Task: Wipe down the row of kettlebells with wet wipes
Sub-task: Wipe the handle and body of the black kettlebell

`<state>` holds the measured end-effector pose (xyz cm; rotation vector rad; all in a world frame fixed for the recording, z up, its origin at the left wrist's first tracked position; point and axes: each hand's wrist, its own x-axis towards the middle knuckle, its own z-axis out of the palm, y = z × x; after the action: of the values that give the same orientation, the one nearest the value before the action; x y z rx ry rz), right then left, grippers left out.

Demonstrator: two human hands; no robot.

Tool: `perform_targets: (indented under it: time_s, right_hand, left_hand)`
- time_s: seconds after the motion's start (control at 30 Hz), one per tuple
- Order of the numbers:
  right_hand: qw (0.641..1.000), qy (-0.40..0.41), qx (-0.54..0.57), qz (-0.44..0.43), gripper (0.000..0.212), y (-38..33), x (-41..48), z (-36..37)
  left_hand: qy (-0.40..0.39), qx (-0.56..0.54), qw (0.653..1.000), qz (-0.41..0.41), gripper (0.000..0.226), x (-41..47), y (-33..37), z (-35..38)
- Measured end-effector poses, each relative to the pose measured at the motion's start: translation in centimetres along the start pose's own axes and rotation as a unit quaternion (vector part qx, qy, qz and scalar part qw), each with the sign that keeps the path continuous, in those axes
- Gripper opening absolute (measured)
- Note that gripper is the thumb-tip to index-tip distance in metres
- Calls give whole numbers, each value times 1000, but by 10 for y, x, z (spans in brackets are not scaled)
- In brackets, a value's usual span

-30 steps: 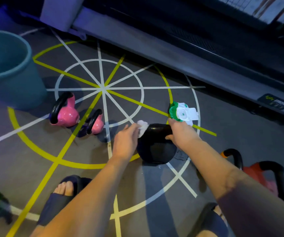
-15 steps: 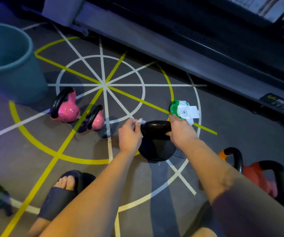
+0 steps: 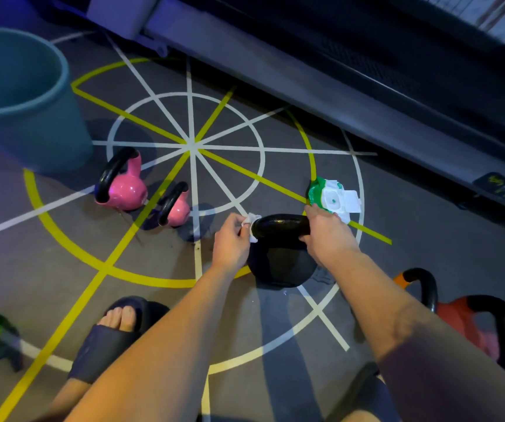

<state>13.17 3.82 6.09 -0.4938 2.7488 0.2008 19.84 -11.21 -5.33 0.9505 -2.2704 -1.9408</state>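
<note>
Two hands work on the black kettlebell (image 3: 278,266), which stands on the floor (image 3: 245,330) between the forearms.

Head view, change: one second ago the left hand (image 3: 233,242) lay looser against the bell's upper left side, with the wipe (image 3: 252,222) showing above the fingers. It has since curled in onto the left end of the handle (image 3: 280,226), and the wipe is now bunched and mostly hidden. The right hand (image 3: 329,236) has kept its place. Judgement: wiping has passed to the handle, so this bell is probably near done and others in the row remain.

Head view, grip: the left fingers are curled tight, pinching the wipe against the handle end. The right hand is wrapped round the handle's right end, steadying the bell. The pack (image 3: 333,197) lies on the floor, flap open, just beyond the right hand. Pink kettlebells (image 3: 123,187) stand well to the left.
</note>
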Motion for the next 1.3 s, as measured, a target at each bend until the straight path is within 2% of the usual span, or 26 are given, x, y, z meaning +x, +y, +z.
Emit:
perform_targets:
  time_s: [0.13,0.3,0.5,0.7,0.83,0.93,1.07,1.17,1.3]
  right_hand:
    - [1000,-4,0,5,56,0,-1,0]
    - [1000,0,4,4,53,0,-1,1]
    - [1000,16,1,-2,65,4,5,10]
    - [1000,17,3,4,65,2,7,10]
    - [999,35,-11,1,60,3,6,15]
    - [999,48,-14,-3,51,5,6,18]
    - [999,41,0,-2,37,5,4,13]
    - [999,44,0,-6,33,4,2,10]
    - [999,50,10,-5,33,3,0,8]
  left_hand:
    - [-7,-7,999,-41,12,7,-2,5]
    - [17,-102,992,-76,10,-1,-12,10]
    - [69,-110,991,-30,14,-18,1,-3]
    - [95,-38,995,3,13,-20,10,-8]
    - [64,-10,997,30,12,-7,20,1]
    - [18,-41,999,26,11,5,21,8]
    - [-33,-35,997,59,20,9,6,-1]
    - [-21,-26,998,58,16,5,-3,-5]
    - [-9,72,997,25,12,-12,-17,-4]
